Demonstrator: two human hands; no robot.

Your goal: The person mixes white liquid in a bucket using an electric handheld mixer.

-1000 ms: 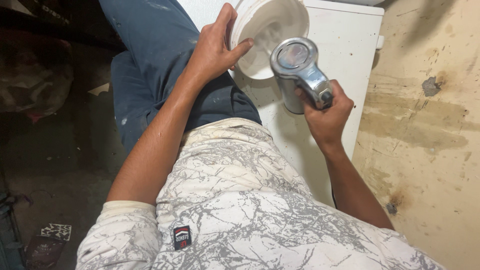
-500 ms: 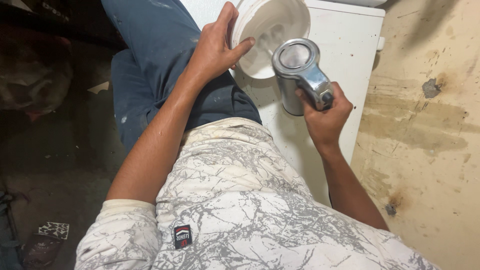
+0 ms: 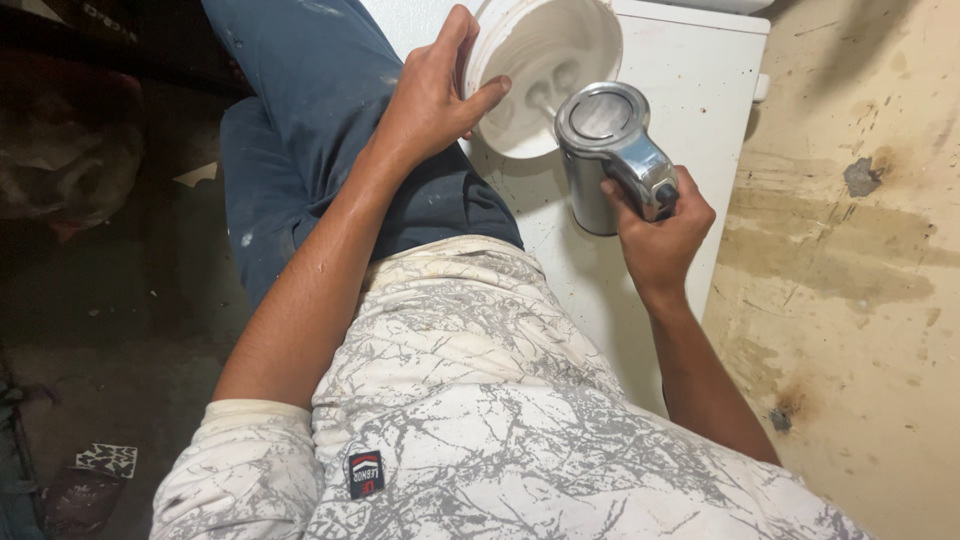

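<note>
Gripping a white plastic bucket (image 3: pixel 545 70) by its rim, the person's left hand (image 3: pixel 430 100) tilts it at the top centre of the frame, thumb hooked over the edge and fingers wrapped behind the wall, so the open mouth faces the camera. Just right of it and a little lower, the right hand (image 3: pixel 660 225) is closed tight around the handle of a steel kettle (image 3: pixel 605 150), whose round lid faces up toward the lens. The kettle's body runs down and away from the camera, its long axis close to upright, and its top edge overlaps the bucket's lower rim; whether the two touch cannot be told from this angle. A pale streak inside the bucket near the kettle's lip may be liquid or a fitting, too blurred to say. Both objects sit over a white counter (image 3: pixel 700 70) speckled with dirt, running from the top of the frame down the centre. Blue trousers (image 3: pixel 320 110) fill the upper left, a marbled white shirt (image 3: pixel 480 420) the lower half, and a stained tan floor (image 3: pixel 860 300) the right side.
</note>
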